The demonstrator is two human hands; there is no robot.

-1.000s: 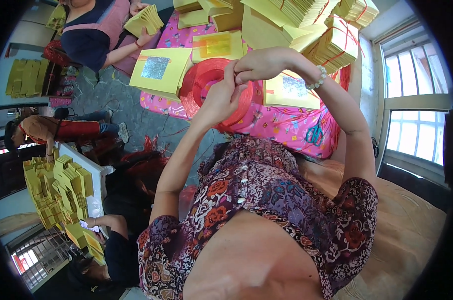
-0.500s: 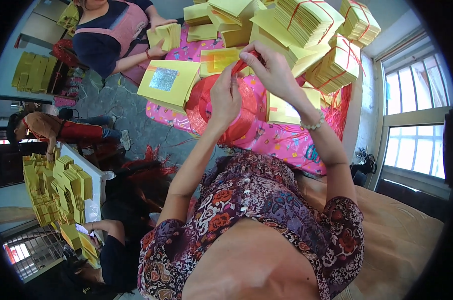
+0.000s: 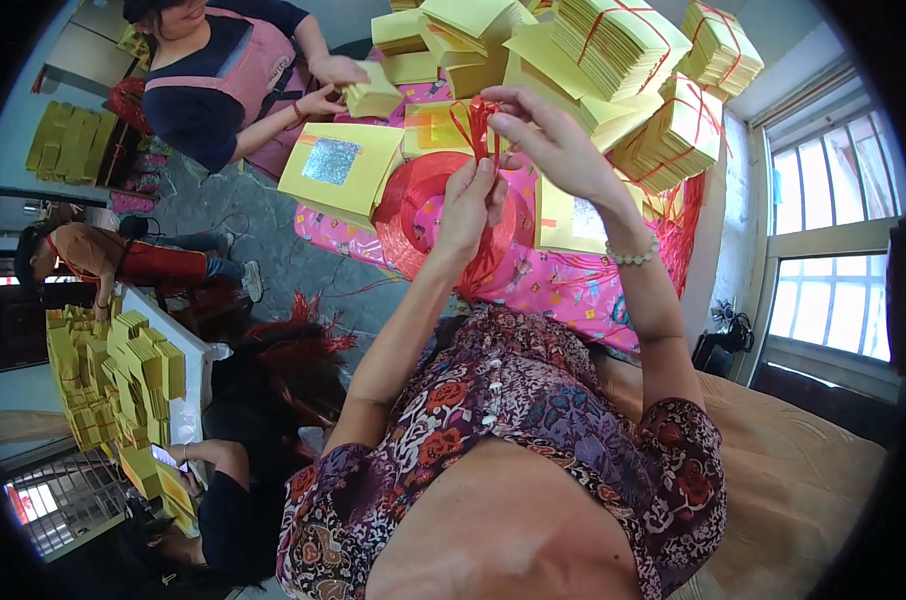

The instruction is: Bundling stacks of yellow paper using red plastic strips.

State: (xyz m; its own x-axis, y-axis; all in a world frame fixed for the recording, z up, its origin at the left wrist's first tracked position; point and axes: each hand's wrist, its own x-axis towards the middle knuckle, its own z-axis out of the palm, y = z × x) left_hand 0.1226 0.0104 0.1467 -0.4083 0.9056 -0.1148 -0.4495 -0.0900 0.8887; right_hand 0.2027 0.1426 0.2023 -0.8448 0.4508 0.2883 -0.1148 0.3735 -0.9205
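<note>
Both hands at upper centre: left hand (image 3: pixel 468 205) and right hand (image 3: pixel 548 140) each pinch red ribbon (image 3: pixel 476 125), knot unfinished. Tied yellow paper bundles (image 3: pixel 663 135) stacked upper right; loose sheets (image 3: pixel 338 170) remain unbound.

Paper bundles (image 3: pixel 663 60) lie stacked behind the string spool (image 3: pixel 418 215) on the table (image 3: pixel 573 285).
</note>
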